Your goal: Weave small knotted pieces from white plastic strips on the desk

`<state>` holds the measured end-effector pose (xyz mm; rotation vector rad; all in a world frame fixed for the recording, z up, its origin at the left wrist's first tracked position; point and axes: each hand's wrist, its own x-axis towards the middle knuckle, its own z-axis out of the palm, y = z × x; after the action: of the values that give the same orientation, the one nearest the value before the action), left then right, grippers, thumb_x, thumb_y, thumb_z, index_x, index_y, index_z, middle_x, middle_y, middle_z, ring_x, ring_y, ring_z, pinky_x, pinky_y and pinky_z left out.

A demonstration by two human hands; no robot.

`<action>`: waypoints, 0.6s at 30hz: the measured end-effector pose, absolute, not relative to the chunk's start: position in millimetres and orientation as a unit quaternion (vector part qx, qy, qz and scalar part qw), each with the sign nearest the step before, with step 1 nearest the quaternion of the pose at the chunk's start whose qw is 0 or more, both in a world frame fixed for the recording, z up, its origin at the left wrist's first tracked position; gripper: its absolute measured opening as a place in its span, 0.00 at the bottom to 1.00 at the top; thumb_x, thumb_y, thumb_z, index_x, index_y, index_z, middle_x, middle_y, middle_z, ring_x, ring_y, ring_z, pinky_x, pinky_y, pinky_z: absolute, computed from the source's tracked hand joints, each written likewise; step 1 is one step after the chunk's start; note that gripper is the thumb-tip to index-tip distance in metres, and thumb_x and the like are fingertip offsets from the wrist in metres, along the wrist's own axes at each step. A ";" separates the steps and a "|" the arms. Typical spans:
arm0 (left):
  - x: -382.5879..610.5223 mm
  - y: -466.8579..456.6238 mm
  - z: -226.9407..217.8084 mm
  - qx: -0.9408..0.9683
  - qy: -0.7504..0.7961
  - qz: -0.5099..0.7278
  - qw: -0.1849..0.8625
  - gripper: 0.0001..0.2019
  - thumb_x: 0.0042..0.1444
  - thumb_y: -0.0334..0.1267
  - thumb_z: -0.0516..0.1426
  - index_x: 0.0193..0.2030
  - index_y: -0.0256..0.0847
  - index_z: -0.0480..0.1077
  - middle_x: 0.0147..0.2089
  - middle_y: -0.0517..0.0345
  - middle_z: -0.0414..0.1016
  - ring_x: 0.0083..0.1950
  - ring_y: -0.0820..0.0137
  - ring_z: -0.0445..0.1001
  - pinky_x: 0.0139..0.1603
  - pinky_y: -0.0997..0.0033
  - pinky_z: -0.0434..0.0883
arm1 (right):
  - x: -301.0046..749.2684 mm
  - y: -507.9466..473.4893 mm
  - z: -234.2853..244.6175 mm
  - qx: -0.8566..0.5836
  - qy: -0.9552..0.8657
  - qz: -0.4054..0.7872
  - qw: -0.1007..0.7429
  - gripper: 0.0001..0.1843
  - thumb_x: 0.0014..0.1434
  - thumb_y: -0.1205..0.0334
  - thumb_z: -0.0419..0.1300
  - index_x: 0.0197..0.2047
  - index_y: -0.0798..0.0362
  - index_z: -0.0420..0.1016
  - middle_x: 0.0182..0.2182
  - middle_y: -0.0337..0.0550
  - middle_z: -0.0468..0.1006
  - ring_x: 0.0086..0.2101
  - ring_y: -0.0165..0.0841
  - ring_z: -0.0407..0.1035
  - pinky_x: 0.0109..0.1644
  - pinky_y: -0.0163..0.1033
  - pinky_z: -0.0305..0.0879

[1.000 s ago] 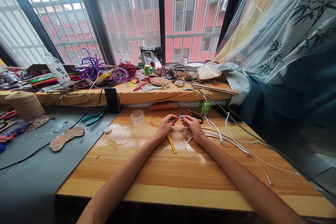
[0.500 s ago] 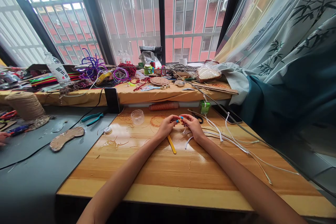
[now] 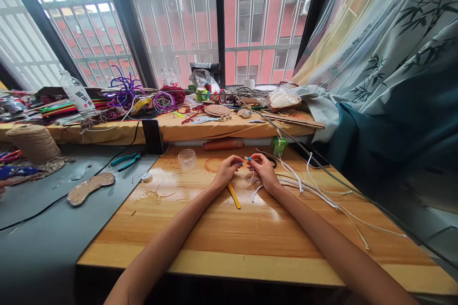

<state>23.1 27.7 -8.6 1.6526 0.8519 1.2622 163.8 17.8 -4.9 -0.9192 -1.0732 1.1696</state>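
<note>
Both my hands are close together over the wooden table (image 3: 214, 233). My right hand (image 3: 264, 170) pinches a thin white cord (image 3: 252, 177), whose loose end hangs below the fingers; a pale tip shows above the thumb. My left hand (image 3: 228, 171) is closed in a pinch just left of it, fingertips near the cord; what it holds is too small to make out. A yellow flat stick (image 3: 234, 196) lies below my left hand. Behind that hand is a coil of thin orange thread (image 3: 212, 165). Black scissors handles (image 3: 274, 162) show partly behind my right hand.
White cords (image 3: 322, 196) spread across the right side. A clear round container (image 3: 187, 158), an orange thread spool (image 3: 222, 144) and a green box (image 3: 278, 145) stand along the back. Left, on the grey table, lie teal pliers (image 3: 125, 161) and a sole-shaped piece (image 3: 91, 188); another person's hand is at the edge.
My fingertips have drawn slightly apart, and the pale tip above my right fingers shows more clearly. At far left, the other person's hand and the blue item have shifted.
</note>
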 end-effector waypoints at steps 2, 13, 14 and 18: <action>23.2 28.5 -9.5 0.658 0.346 0.506 0.436 0.06 0.45 0.29 0.52 0.31 0.36 0.68 0.29 0.59 0.69 0.30 0.76 0.65 0.29 0.78 0.62 | 163.7 17.6 -4.8 -0.393 -0.460 0.512 0.609 0.17 0.37 0.57 0.64 0.29 0.53 0.63 0.22 0.33 0.69 0.23 0.25 0.66 0.28 0.32 0.62; 21.3 34.1 -14.5 0.652 0.352 0.511 0.437 0.05 0.44 0.31 0.52 0.30 0.37 0.66 0.29 0.61 0.68 0.28 0.78 0.63 0.29 0.78 0.62 | 164.4 16.0 0.1 -0.366 -0.487 0.572 0.549 0.12 0.37 0.61 0.64 0.28 0.55 0.70 0.25 0.36 0.74 0.26 0.25 0.68 0.33 0.31 0.65; 21.1 34.6 -14.4 0.648 0.348 0.512 0.443 0.05 0.44 0.31 0.52 0.30 0.36 0.66 0.29 0.61 0.68 0.28 0.78 0.63 0.29 0.78 0.62 | 164.5 16.2 0.0 -0.366 -0.487 0.577 0.544 0.12 0.37 0.62 0.64 0.28 0.55 0.71 0.25 0.37 0.74 0.26 0.25 0.68 0.34 0.31 0.65; 20.5 34.7 -11.6 0.624 0.350 0.521 0.465 0.05 0.43 0.32 0.54 0.29 0.36 0.66 0.29 0.60 0.68 0.27 0.77 0.63 0.29 0.77 0.63 | 164.6 16.6 -0.7 -0.367 -0.482 0.590 0.534 0.12 0.37 0.63 0.64 0.30 0.55 0.73 0.27 0.40 0.76 0.30 0.28 0.70 0.38 0.34 0.65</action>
<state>20.5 34.7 -11.6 1.5328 0.8593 1.2808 164.6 16.6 -0.7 -0.8747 -1.1489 1.4069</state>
